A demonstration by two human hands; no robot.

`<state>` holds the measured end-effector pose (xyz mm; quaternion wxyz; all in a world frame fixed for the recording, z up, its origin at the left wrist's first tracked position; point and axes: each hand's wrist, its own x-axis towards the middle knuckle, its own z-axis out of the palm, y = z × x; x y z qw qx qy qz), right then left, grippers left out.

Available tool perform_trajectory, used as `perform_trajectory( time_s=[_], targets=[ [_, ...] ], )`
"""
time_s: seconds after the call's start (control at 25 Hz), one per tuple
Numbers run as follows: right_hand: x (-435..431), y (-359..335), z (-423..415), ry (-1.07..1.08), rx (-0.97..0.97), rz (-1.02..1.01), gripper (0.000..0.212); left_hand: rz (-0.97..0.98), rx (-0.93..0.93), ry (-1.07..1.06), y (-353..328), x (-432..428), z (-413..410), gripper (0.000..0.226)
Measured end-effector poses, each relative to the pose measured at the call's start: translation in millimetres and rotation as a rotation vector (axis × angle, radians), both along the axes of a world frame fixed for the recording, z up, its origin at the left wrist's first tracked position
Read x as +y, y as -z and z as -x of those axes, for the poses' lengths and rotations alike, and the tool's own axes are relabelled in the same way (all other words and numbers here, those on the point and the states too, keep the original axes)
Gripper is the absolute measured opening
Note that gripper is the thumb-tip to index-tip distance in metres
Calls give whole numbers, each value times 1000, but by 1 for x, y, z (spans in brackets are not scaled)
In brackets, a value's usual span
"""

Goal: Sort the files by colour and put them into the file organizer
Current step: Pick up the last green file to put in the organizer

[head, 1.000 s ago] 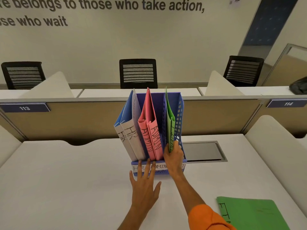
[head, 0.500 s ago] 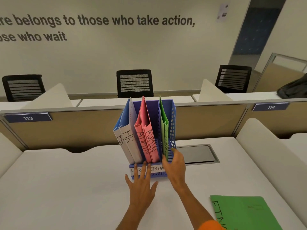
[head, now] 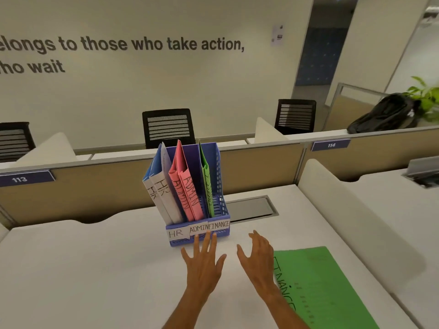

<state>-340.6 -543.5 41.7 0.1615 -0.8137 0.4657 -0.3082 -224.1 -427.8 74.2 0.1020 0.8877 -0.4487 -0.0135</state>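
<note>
Files are mostly sorted already: in the file organizer [head: 198, 230] on the white surface [head: 83, 269], two blue-and-white HR files [head: 164, 186] lean in the left compartment, two pink ADMIN files [head: 187, 188] stand in the middle one, and a single green file [head: 206, 184] stands in the right compartment, labelled FINANCE. One job looks left — the green FINANCE folder [head: 327, 288] lies flat on the surface at the right, just beside the right forearm, and by its colour it belongs with the green file.

Neither hand holds anything. The left hand [head: 204, 260] lies palm down with fingers spread, their tips touching the organizer's front lip; the right hand [head: 257, 252] hovers open with its fingers loosely curved, near the folder's top corner but apart from it.

Blue plastic makes up the organizer, with slotted, lattice-like walls and paper labels stuck along the front. Each file is thin, matt card folded to a sharp spine — hand-lettered in black marker. Smooth and matt, the surface has a grey metal cable hatch [head: 249, 207] set behind the organizer.
</note>
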Motion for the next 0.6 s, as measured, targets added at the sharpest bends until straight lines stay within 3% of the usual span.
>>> perform_trajectory(
  time_s=[0.16, 0.36, 0.6],
  targets=[
    [1, 2, 67, 107, 46, -57, 55, -71, 7, 131, 16, -12, 41, 90],
    [1, 12, 161, 243, 78, -114, 56, -57, 88, 283, 28, -29, 108, 68],
    [20, 44, 252, 386, 153, -233, 56, -155, 185, 406, 67, -36, 180, 64]
  ],
)
